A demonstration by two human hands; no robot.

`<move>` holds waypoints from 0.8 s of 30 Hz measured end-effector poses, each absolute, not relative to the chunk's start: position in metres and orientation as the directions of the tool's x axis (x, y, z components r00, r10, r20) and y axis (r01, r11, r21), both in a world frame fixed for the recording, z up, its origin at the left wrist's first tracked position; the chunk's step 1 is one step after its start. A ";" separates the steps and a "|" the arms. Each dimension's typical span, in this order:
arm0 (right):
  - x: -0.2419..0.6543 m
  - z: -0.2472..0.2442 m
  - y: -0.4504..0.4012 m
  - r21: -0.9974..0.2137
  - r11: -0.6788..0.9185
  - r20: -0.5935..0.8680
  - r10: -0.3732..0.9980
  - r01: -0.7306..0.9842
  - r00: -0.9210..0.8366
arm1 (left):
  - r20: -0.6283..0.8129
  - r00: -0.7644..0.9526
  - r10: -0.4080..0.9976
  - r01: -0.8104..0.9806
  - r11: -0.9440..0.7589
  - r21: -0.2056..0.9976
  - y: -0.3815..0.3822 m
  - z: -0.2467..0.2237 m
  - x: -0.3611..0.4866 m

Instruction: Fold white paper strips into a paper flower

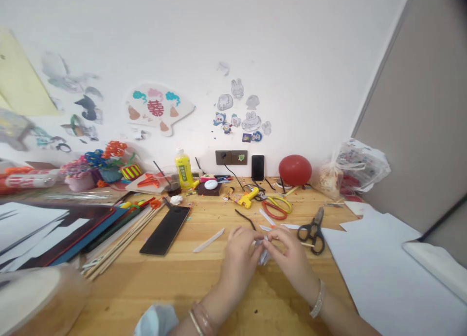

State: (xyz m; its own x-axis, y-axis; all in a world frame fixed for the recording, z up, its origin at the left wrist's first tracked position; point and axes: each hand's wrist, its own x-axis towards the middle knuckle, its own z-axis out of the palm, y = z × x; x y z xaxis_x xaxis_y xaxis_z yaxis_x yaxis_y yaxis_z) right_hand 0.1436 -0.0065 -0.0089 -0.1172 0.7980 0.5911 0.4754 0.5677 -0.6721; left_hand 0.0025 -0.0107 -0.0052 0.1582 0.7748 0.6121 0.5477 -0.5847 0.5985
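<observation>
My left hand [241,251] and my right hand [288,251] meet above the wooden table. Between their fingertips they pinch a small piece of folded white paper [264,259], partly hidden by the fingers. A thin wooden stick [307,245] pokes out beside my right hand; whether it is held or lies on the table I cannot tell. Just right of that hand lie black-handled scissors [313,233]. White paper strips [268,216] lie behind the hands, and another paper strip [209,240] rests to the left.
A black phone [166,230] and a bundle of wooden sticks [124,238] lie left. Behind are a yellow glue gun [247,198], red-and-yellow scissors [277,207], a drink bottle [184,169] and a red balloon [295,170]. White sheets [383,263] cover the right side.
</observation>
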 end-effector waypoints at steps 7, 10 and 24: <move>0.141 -0.015 -0.004 -0.622 0.587 0.644 0.760 0.518 -0.088 | 0.523 0.105 0.846 0.545 -0.489 0.681 -0.004 -0.008 0.002; 0.142 -0.014 -0.003 -0.602 0.603 0.647 0.752 0.523 -0.123 | 0.438 0.098 0.894 0.535 -0.418 0.734 0.001 -0.009 0.002; 0.152 -0.006 -0.001 -0.644 0.643 0.643 0.749 0.415 -0.162 | 0.566 0.138 0.813 0.596 -0.525 0.608 -0.004 -0.006 -0.003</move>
State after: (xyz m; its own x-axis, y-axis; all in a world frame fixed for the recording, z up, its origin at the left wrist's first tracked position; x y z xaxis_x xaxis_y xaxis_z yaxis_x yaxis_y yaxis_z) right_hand 0.1523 -0.0007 -0.0060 -0.1615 0.7487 0.6429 0.4155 0.6425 -0.6438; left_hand -0.0032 -0.0040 -0.0057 0.1380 0.8128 0.5659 0.5957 -0.5246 0.6082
